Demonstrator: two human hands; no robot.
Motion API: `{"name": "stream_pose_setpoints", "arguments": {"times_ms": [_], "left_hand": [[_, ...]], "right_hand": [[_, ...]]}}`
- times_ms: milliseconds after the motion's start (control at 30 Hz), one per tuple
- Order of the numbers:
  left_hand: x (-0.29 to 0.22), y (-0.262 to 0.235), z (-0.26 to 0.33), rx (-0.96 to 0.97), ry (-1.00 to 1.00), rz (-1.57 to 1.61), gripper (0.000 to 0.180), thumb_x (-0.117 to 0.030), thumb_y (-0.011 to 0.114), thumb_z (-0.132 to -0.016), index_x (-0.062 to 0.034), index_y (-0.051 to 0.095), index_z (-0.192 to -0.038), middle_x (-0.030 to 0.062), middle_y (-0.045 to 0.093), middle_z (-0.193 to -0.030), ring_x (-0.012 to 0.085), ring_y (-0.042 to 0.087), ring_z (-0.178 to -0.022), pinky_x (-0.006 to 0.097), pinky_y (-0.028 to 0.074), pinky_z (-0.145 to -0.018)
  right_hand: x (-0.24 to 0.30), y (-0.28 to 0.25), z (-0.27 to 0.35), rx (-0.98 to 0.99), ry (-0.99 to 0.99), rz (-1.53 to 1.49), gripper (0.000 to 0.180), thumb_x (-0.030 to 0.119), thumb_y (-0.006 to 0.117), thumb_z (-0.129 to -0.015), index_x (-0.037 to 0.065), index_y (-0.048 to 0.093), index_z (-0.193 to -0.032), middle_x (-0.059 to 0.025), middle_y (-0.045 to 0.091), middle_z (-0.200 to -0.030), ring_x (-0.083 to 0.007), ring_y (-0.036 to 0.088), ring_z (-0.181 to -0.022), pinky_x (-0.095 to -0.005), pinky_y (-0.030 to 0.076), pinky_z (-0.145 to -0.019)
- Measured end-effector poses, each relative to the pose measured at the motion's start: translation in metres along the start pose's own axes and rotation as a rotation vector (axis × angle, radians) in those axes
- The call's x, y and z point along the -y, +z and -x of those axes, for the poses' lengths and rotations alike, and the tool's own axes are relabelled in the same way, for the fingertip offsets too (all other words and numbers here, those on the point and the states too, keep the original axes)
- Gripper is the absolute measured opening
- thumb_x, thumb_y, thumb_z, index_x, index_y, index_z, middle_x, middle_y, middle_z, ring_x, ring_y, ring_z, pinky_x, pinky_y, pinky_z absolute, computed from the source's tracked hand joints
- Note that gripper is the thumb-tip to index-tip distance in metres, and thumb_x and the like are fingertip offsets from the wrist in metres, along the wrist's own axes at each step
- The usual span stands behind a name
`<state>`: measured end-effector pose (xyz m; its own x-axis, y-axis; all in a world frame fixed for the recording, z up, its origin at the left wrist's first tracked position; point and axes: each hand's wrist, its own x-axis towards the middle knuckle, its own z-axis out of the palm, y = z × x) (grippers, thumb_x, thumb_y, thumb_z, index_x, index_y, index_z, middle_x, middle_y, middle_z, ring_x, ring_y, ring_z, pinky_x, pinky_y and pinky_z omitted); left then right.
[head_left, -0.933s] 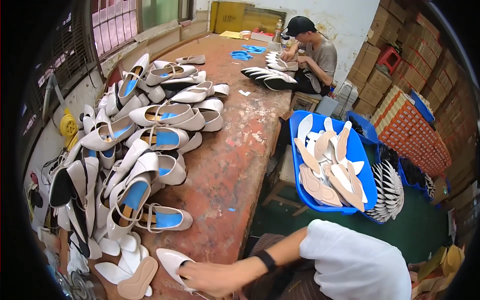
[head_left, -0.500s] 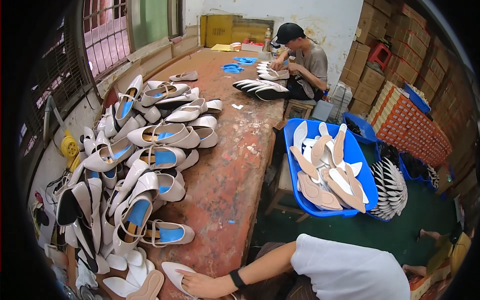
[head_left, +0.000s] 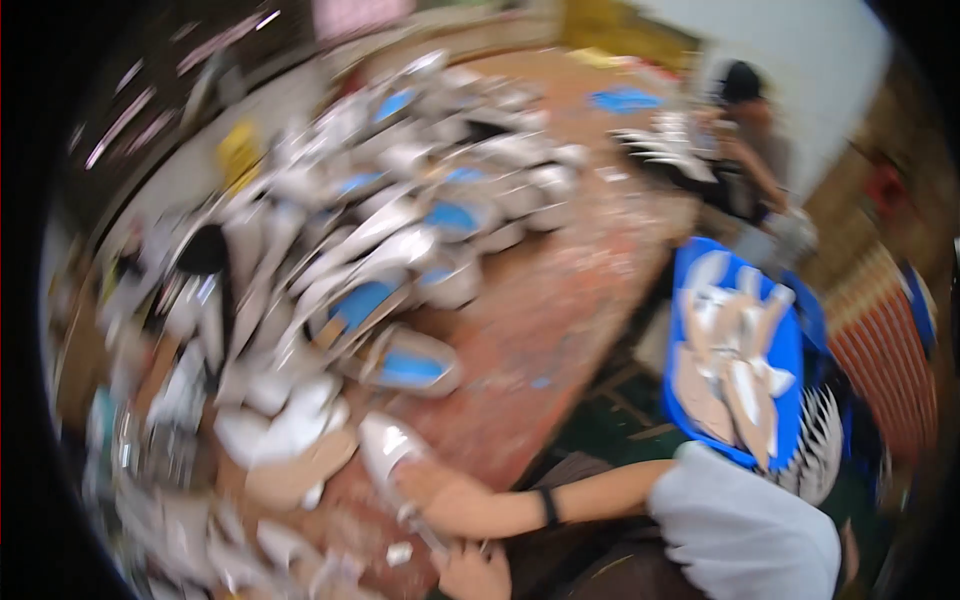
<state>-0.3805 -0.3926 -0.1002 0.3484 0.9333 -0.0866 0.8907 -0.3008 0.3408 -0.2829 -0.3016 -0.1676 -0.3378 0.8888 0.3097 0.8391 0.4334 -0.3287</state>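
A pale, glossy pointed flat shoe (head_left: 388, 450) is on the table near its front, its toe pointing away from me. My right hand (head_left: 445, 495), with a black band at the wrist, grips it over its opening; motion smears the fingers. At the lower edge, my left hand (head_left: 474, 572) is curled at the heel end of the same shoe. Beside the shoe, to the left, lie white insoles (head_left: 285, 425) and a beige insole (head_left: 300, 470). One shoe with a blue lining (head_left: 412, 368) sits just beyond.
A large heap of pale shoes (head_left: 400, 200) covers the table's left side. More blurred shoes (head_left: 220, 545) lie at the lower left. On the right, a blue basket (head_left: 683, 400) holds insoles. Across the reddish table (head_left: 560, 340), a person in a black cap (head_left: 745, 130) sits by white shoes.
The whole view has swung left and down and is blurred, so things appear further right. My left hand has come into view by the shoe; my right hand remains on it.
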Motion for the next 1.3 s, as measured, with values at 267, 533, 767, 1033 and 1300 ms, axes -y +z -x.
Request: {"name": "stream_pose_setpoints", "arguments": {"times_ms": [267,533,767,1033,1300], "left_hand": [[-0.011,-0.007,-0.005,-0.11,-0.13,0.177,0.036,-0.027,0.077,-0.075,-0.0114,0.072,-0.106,0.0048,0.065,-0.114,0.0309,0.058,-0.088,0.039,0.056,-0.065],[-0.014,-0.003,-0.001,-0.147,-0.13,0.211,0.042,-0.022,0.078,-0.07,-0.0073,0.07,-0.108,0.0078,0.061,-0.125,0.0269,0.057,-0.091,0.032,0.057,-0.064],[-0.011,0.007,-0.005,-0.155,-0.122,0.152,0.062,-0.024,0.077,-0.07,-0.0082,0.061,-0.128,0.0093,0.056,-0.136,0.0245,0.054,-0.09,0.026,0.056,-0.061],[0.013,-0.02,0.013,-0.392,-0.097,0.295,0.028,-0.02,0.077,-0.076,-0.0138,0.072,-0.102,0.0043,0.065,-0.114,0.0254,0.058,-0.086,0.031,0.055,-0.065],[0.082,-0.094,0.052,-0.609,-0.593,-0.017,0.018,-0.018,0.077,-0.078,-0.0044,0.069,-0.086,0.0109,0.061,-0.082,0.0344,0.055,-0.088,0.044,0.045,-0.077]], "right_hand": [[-0.007,-0.037,-0.027,0.097,-0.084,0.051,0.045,0.024,0.058,-0.086,-0.014,0.058,-0.11,-0.0268,0.062,-0.104,-0.0428,0.06,-0.107,-0.0561,0.024,-0.116],[-0.005,-0.033,-0.031,0.309,-0.075,0.247,0.047,0.017,0.059,-0.083,-0.015,0.054,-0.117,-0.0308,0.06,-0.117,-0.0416,0.056,-0.119,-0.0563,0.02,-0.119],[-0.021,-0.019,-0.065,0.349,-0.068,0.289,0.022,0.015,0.059,-0.077,-0.005,0.069,-0.077,-0.02,0.066,-0.072,-0.0336,0.067,-0.072,-0.0591,0.012,-0.119],[-0.034,-0.048,-0.071,0.01,-0.483,0.165,0.02,0.012,0.059,-0.083,-0.004,0.071,-0.079,-0.0186,0.068,-0.072,-0.0347,0.07,-0.077,-0.0619,0.02,-0.116],[-0.015,-0.043,-0.148,-0.136,-0.128,-0.395,0.032,0.005,0.066,-0.082,0.001,0.063,-0.114,-0.0195,0.065,-0.105,-0.0331,0.062,-0.102,-0.0405,0.051,-0.083]]}}
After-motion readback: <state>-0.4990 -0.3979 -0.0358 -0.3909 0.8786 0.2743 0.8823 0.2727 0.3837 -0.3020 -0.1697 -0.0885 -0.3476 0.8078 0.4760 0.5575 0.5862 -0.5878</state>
